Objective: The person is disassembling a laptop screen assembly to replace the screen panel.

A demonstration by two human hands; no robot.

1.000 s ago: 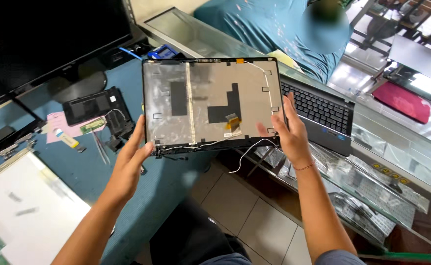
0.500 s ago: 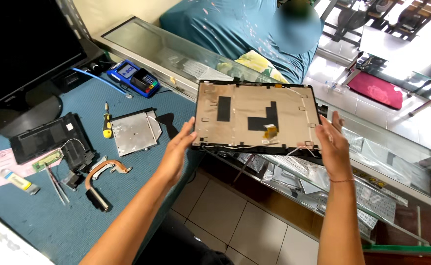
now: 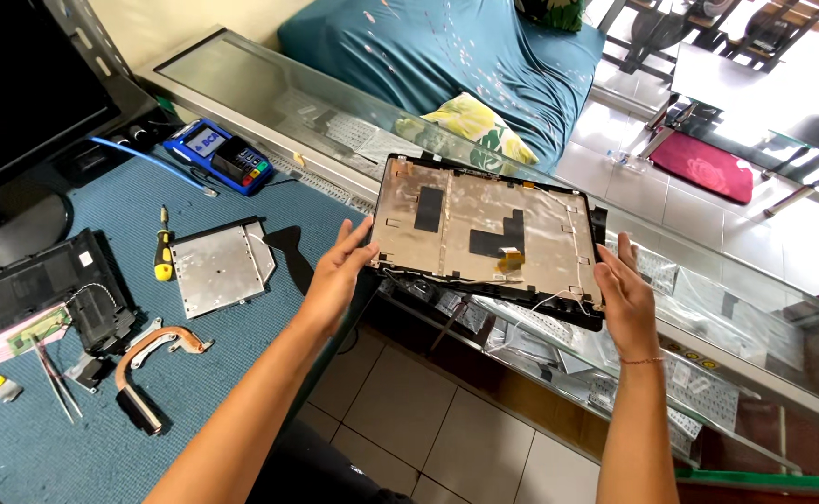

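Hands are gripping the laptop lid panel (image 3: 484, 229) by its short edges, left hand (image 3: 340, 271) and right hand (image 3: 626, 297) each curled round a side, held in the air over the glass counter (image 3: 755, 327). I'd keep it level and mind that loose white wire (image 3: 559, 299) dangling near the right corner.

Both your bare forearms reach up and forward from the bottom of the view, well apart and angled slightly toward each other. Your left hand (image 3: 340, 271) is open, palm turned inward, fingers stretched forward with the thumb up. Your right hand (image 3: 626, 294) mirrors it, fingers extended upward, a thin band at its wrist.
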